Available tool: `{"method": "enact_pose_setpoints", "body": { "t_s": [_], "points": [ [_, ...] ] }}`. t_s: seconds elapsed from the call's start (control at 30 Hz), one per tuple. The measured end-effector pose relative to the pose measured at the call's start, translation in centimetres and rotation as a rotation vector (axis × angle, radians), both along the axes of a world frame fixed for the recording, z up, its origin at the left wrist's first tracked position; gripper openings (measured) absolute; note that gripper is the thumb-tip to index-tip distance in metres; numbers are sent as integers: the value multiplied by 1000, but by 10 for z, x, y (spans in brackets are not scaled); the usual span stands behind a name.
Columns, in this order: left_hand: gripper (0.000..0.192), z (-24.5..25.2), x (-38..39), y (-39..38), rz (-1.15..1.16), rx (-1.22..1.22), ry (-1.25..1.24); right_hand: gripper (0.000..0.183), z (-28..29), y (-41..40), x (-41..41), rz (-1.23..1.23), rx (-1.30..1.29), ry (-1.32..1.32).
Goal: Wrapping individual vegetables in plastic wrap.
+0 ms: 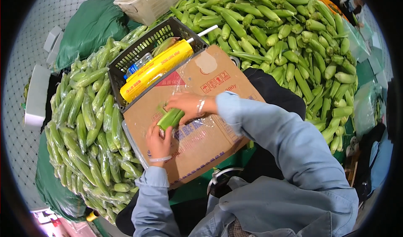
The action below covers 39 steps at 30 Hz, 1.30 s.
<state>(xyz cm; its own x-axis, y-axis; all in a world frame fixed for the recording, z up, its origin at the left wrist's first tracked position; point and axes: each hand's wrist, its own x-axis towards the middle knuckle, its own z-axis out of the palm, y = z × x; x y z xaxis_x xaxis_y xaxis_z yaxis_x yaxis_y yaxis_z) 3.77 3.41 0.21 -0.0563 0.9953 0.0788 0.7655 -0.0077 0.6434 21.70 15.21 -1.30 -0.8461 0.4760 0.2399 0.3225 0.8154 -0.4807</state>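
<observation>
Above a cardboard box on my lap, both hands are on a green ear of corn in its husk. My left hand grips its lower left end with thumb and fingers. My right hand bends over its upper right side, fingertips partly hidden. Clear plastic film glints on the cardboard around the corn. Just beyond, a yellow roll of cling film lies across a black plastic crate, beside a plastic bottle with a blue label.
Film-wrapped corn is heaped at the left. Unwrapped corn in husks forms a large pile at the right and back. A white plastic basket and a green sack stand behind. Another person is at the far right.
</observation>
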Motion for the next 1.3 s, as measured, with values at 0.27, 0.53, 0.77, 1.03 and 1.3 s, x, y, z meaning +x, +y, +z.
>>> {"method": "enact_pose_setpoints", "body": {
  "t_s": [0.27, 0.53, 0.77, 1.03, 1.3],
  "points": [
    [59, 0, 10, 17, -20, 141, 180, 38, 61, 5, 190, -1314, 331, -270],
    [51, -10, -2, 22, -39, 108, 192, 35, -20, -117, 36, -951, -239, -387],
    [55, -6, -2, -9, -253, 42, 251, 19, -25, -149, 135, -645, -1361, 664],
    [50, -17, 4, -8, -54, 141, -151, 25, -34, -122, 51, -995, 26, -259],
    [50, -3, 25, -17, -224, 47, 155, 17, 13, -154, 151, -582, -1395, 1171]
  ]
}}
